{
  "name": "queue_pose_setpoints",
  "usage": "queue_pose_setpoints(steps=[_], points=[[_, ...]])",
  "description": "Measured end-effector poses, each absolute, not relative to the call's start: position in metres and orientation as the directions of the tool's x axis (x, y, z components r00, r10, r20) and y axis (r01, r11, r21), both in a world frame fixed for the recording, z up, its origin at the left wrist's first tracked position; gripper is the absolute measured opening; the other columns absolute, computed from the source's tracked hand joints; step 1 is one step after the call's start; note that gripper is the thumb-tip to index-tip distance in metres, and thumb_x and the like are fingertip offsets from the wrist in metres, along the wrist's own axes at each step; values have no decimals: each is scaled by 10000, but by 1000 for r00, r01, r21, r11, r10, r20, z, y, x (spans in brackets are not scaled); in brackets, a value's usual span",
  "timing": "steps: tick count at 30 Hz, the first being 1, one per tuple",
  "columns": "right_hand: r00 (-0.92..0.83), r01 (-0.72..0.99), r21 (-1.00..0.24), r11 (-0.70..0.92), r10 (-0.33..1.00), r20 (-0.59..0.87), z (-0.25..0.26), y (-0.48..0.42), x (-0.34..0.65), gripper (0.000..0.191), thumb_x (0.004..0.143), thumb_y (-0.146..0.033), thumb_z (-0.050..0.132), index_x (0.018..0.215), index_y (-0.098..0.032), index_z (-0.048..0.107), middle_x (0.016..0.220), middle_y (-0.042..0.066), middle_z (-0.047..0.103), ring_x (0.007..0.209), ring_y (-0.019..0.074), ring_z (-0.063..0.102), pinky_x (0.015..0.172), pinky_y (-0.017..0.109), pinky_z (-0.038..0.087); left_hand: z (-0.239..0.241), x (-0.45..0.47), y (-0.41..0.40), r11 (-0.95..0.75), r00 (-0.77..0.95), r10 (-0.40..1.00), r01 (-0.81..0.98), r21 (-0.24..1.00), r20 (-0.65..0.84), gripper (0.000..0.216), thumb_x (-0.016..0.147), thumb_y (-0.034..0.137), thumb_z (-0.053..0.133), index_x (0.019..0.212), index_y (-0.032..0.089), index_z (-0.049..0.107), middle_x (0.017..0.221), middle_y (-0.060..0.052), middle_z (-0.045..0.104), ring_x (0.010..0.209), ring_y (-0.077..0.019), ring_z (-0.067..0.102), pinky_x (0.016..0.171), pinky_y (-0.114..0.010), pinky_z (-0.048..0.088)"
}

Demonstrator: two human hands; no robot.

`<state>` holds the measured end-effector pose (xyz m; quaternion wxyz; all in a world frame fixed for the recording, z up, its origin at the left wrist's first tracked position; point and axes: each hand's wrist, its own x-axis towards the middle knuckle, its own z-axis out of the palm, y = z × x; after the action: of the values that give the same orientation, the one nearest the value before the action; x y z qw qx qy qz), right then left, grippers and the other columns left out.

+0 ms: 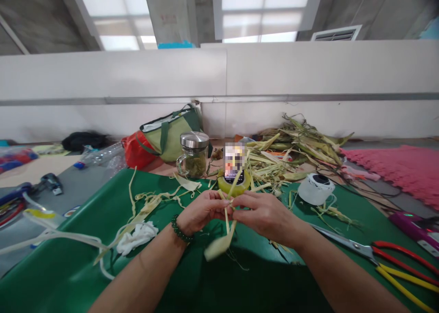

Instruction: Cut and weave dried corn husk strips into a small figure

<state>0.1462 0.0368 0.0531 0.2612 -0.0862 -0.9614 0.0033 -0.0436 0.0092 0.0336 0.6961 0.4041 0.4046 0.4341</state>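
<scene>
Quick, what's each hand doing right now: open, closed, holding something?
Left hand: closed, pinching the pale husk strip.
Right hand: closed, pinching the same strip.

I get bright, even daylight from the far windows (264,11), which are blown out to white. A soft shadow pools on the green worktop (85,240) just near of the left hand (202,212), the right hand (265,214) and the leaf strip (219,246) they pinch. The far wall (308,71) bows towards the left and right edges. Focus holds throughout.
</scene>
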Motion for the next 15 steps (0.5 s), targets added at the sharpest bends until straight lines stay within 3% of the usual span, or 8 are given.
queue_pose_setpoints(steps=[3,6,10,15], points=[[-832,103,-331,938,263,488,53,41,145,177,901,-180,483,886,-176,659,916,52,689,818,131,631,728,217,467,34,-41,8,249,267,944,-189,950,-194,239,547,269,798,654,105,660,576,-14,645,525,-110,586,555,-223,468],[-766,233,-502,833,475,433,47,45,142,149,874,-187,523,808,-178,656,753,18,673,682,115,613,619,198,442,36,-37,6,185,241,956,-47,982,-168,198,581,282,760,613,114,662,577,-21,653,569,-134,610,577,-229,474],[-623,396,-576,715,670,403,35,46,133,117,818,-189,578,714,-172,628,627,-10,612,572,101,553,535,193,385,35,-32,4,165,242,955,42,985,-171,204,612,315,731,614,123,664,590,-27,672,588,-142,621,603,-232,481],[-522,439,-600,669,733,436,27,48,129,171,796,-216,595,633,-167,593,579,-18,575,524,90,489,509,200,348,31,-31,5,154,260,954,-6,988,-147,289,586,373,750,698,118,672,623,-35,691,599,-141,627,606,-226,479]])
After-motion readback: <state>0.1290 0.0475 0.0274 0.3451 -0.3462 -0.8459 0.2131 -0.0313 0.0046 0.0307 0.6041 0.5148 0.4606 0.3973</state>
